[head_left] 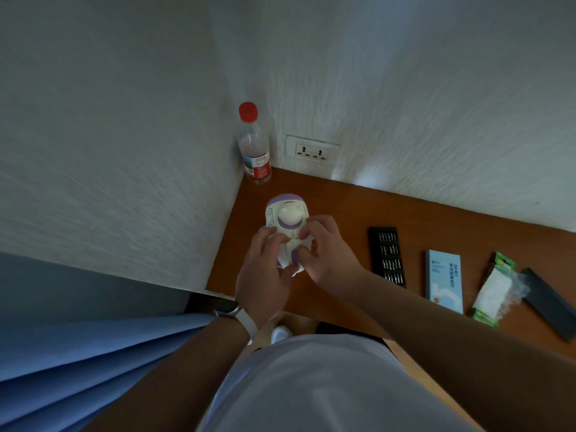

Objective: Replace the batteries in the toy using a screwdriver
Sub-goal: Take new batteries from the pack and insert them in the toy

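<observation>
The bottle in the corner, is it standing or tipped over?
Upright. The bottle stands on its base on the desk by the wall corner, red cap on top.

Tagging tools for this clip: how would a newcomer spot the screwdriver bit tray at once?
On the brown desk in the wall corner, look just right of the right hand gripping the toy. The bit tray is the first item there, beside a pale blue box. Unlike the plain black lid at the far right, it holds rows of small metal bits.
</observation>
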`<action>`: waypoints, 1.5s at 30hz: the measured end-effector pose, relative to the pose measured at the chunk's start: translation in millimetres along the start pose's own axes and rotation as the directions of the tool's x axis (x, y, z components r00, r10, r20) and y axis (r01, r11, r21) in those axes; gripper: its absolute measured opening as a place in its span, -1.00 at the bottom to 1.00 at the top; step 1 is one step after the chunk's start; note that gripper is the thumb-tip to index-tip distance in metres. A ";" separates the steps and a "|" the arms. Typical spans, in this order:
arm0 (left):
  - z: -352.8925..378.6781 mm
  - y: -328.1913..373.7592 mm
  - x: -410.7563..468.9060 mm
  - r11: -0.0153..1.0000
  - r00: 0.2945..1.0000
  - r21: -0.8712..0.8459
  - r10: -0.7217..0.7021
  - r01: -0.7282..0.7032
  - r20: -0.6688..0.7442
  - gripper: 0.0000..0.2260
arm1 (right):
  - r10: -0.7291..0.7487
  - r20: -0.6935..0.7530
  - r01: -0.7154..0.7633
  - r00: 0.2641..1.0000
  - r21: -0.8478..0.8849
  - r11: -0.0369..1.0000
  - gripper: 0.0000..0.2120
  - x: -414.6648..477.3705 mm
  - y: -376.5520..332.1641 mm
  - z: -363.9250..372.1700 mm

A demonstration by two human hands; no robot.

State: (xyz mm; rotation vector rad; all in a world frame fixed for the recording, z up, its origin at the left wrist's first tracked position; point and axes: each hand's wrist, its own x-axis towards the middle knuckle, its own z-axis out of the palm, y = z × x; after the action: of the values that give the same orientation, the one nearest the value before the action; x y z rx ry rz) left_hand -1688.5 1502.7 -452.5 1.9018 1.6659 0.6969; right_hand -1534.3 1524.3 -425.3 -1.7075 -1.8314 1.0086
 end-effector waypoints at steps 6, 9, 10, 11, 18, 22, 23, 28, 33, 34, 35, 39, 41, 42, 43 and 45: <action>-2.1 -4.6 -1.7 1.000 1.000 -0.019 0.015 -0.015 -0.004 -0.58 | -0.091 0.013 0.092 0.996 -0.067 0.993 -0.60 -4.4 -0.3 3.2; -1.6 -5.5 -2.5 1.000 1.000 -0.010 0.018 -0.018 0.000 -0.52 | -0.107 -0.005 0.106 0.994 -0.095 0.990 -0.63 -4.4 -0.8 4.1; -1.4 -5.8 -2.3 1.000 1.000 -0.005 0.016 -0.016 -0.001 -0.51 | -0.105 -0.015 0.103 0.994 -0.096 0.990 -0.64 -4.0 -1.2 4.1; -1.2 -5.9 -1.9 1.000 1.000 0.006 0.019 -0.019 -0.006 -0.52 | -0.105 -0.025 0.102 0.994 -0.094 0.990 -0.65 -3.5 -1.1 4.4; 3.6 -8.0 -1.9 0.993 0.996 0.088 0.077 -0.074 -0.036 -0.54 | -0.077 -0.061 0.073 0.995 -0.060 0.996 -0.73 2.1 -5.6 6.6; 5.1 -5.0 -2.3 0.992 0.994 0.090 0.089 -0.084 -0.056 -0.52 | -0.021 -0.066 0.021 0.998 -0.004 1.000 -0.82 6.9 -6.0 4.9; 5.4 -5.0 -2.3 0.993 0.995 0.090 0.083 -0.078 -0.061 -0.53 | -0.010 -0.060 0.011 0.998 0.018 1.000 -0.84 7.4 -6.0 4.9; 3.5 -11.3 -2.6 0.991 0.992 0.103 0.097 -0.088 -0.077 -0.54 | -0.024 -0.043 0.026 0.999 0.035 0.999 -0.83 8.4 -5.9 5.9; 0.0 -15.0 -1.7 0.990 0.992 0.086 0.117 -0.112 -0.054 -0.57 | -0.012 -0.022 0.013 1.000 0.075 0.997 -0.79 5.3 -4.9 1.7; -0.3 -16.3 -1.6 0.990 0.992 0.077 0.121 -0.118 -0.040 -0.57 | 0.001 -0.020 0.001 1.000 0.072 0.997 -0.81 5.0 -4.9 0.3; -0.8 -17.7 -1.6 0.990 0.992 0.068 0.122 -0.119 -0.029 -0.57 | 0.011 -0.019 -0.010 1.000 0.068 0.998 -0.82 5.0 -4.6 -0.8; -1.3 -15.9 -2.0 0.993 0.994 0.053 0.110 -0.108 -0.025 -0.57 | 0.018 -0.035 -0.016 0.999 0.066 0.998 -0.85 6.2 -3.3 -3.1; -1.7 -12.7 -1.9 0.994 0.995 0.048 0.097 -0.095 -0.032 -0.57 | 0.023 -0.041 -0.021 0.999 0.065 0.998 -0.86 6.1 -2.6 -3.3; -1.9 -11.5 -1.8 0.996 0.996 0.040 0.087 -0.086 -0.034 -0.57 | 0.025 -0.043 -0.022 0.999 0.062 0.998 -0.87 6.0 -2.1 -3.2; -2.4 -10.2 -1.9 0.997 0.997 0.028 0.076 -0.075 -0.030 -0.58 | 0.024 -0.044 -0.021 0.999 0.063 0.998 -0.87 5.7 -1.4 -2.8; -3.8 -8.3 -2.0 0.998 0.998 0.007 0.057 -0.057 -0.018 -0.58 | 0.013 -0.044 -0.009 0.999 0.076 0.997 -0.86 5.0 0.0 -2.0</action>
State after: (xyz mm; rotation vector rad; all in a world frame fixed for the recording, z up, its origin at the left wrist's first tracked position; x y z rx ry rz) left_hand -1697.3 1501.8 -455.4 1.9599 1.6327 0.7334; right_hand -1533.5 1529.6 -424.7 -1.6834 -1.7353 1.0232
